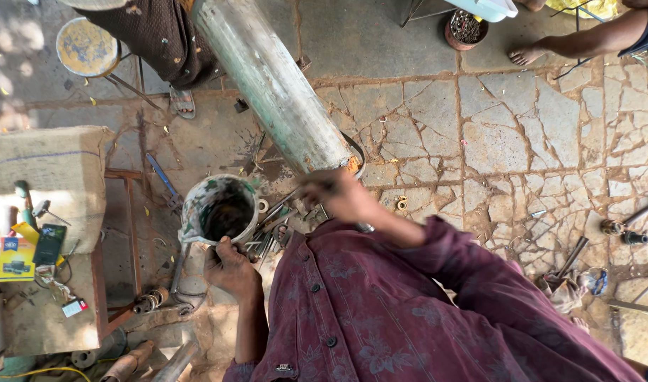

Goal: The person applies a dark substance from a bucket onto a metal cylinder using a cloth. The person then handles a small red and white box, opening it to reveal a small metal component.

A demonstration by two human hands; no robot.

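We looked down on a cracked stone floor [493, 134] that filled most of the view. Across it leaned a long, pale green metal cylinder [271, 81], running from the top edge down to the middle, where its lower end met the ground beside a dark ring. Below it spread the maroon patterned shirt [416, 311] of the person wearing the camera. At the left stood a low tabletop [34, 318] with a burlap sack [44, 177] draped over its far part and a yellow box [14, 258] and small oddments on the near part.

The paint-smeared tin can [220, 210] sat just left of the cylinder's foot, its mouth open and dark inside. Our left hand [230, 269] gripped it from below, the fingers [221, 249] clamped on its near rim. Our right hand [338, 194] was raised at the cylinder's lower end, blurred; the fingers looked drawn together, but we could not tell whether they held anything.

Between the can and the right hand lay a heap of spanners and metal scraps [274, 230]. At the top left stood a round stool [87, 46] beside another person's sandalled foot [182, 102], and a second person's bare foot [525, 53] showed at the top right. Small metal fittings [624, 230] lay at the right edge.
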